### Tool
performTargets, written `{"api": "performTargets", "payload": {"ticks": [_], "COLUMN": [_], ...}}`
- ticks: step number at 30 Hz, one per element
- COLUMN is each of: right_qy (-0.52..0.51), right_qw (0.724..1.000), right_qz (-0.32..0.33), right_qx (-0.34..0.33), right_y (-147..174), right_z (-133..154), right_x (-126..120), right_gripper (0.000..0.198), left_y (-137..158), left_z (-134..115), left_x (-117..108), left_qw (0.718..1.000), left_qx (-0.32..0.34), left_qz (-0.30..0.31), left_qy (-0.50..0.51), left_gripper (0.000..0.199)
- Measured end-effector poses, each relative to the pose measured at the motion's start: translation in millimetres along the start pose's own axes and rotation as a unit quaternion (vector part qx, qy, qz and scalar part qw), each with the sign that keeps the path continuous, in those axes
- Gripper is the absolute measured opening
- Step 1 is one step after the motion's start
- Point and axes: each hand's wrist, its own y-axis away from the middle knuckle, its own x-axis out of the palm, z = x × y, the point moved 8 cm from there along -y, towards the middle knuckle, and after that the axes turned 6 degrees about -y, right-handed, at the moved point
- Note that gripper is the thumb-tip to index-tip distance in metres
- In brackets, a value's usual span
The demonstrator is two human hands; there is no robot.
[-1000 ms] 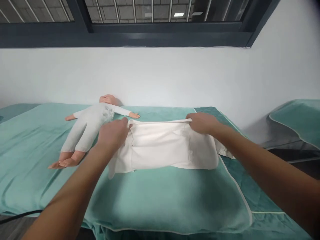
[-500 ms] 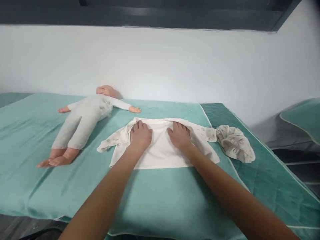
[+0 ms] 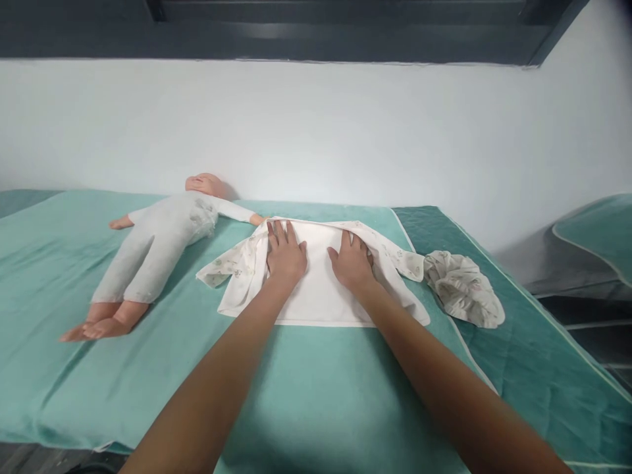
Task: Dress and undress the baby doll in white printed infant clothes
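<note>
A small white baby shirt (image 3: pixel 316 289) with patterned sleeves lies spread on the green bed, its front opened out so the plain inside shows. My left hand (image 3: pixel 287 255) rests flat on its left half, fingers spread toward the top edge. On the right half lies my right hand (image 3: pixel 351 262), palm down with the fingers apart, some of them partly under the opened front panel. To the left, a baby doll (image 3: pixel 168 230) in white clothing lies on its back, one hand close to the shirt's upper left corner.
A crumpled, light patterned cloth (image 3: pixel 464 288) sits just right of the shirt's sleeve. The green bed cover (image 3: pixel 345 395) reaches back to a white wall (image 3: pixel 316 131). A green cushion (image 3: pixel 600 230) is at the far right, and a dark beam (image 3: pixel 316 33) runs overhead.
Both hands have moved slightly up with the shirt, whose top edge now lies farther back, near the doll's hand. The left fingers are straighter and more spread.
</note>
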Motion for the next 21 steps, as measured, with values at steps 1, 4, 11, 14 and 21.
{"api": "performTargets", "payload": {"ticks": [1,4,11,14,21], "right_qy": [0.001,0.001,-0.027,-0.044,-0.052], "right_qw": [1.000,1.000,1.000,0.999,0.998], "right_qz": [-0.003,-0.012,0.007,0.000,0.041], "right_qx": [0.004,-0.005,0.000,0.003,0.012], "right_y": [-4.9,-18.6,-36.9,-40.6,-46.3], "right_z": [-0.6,0.2,-10.7,-15.0,-17.8], "right_x": [-0.1,0.5,16.3,20.3,33.9], "right_gripper": [0.059,0.059,0.065,0.068,0.071], "left_y": [-4.2,-16.2,-30.9,-34.3,-43.5], "left_z": [0.3,1.1,-6.6,-6.4,2.4], "left_x": [2.5,9.5,12.1,13.4,24.2], "left_qw": [1.000,0.997,0.993,0.993,0.998], "left_qx": [-0.002,-0.017,0.027,0.044,0.033], "left_qz": [0.005,0.025,-0.049,-0.060,-0.006], "left_qy": [-0.018,-0.069,-0.103,-0.094,-0.054], "left_gripper": [0.071,0.071,0.072,0.071,0.070]}}
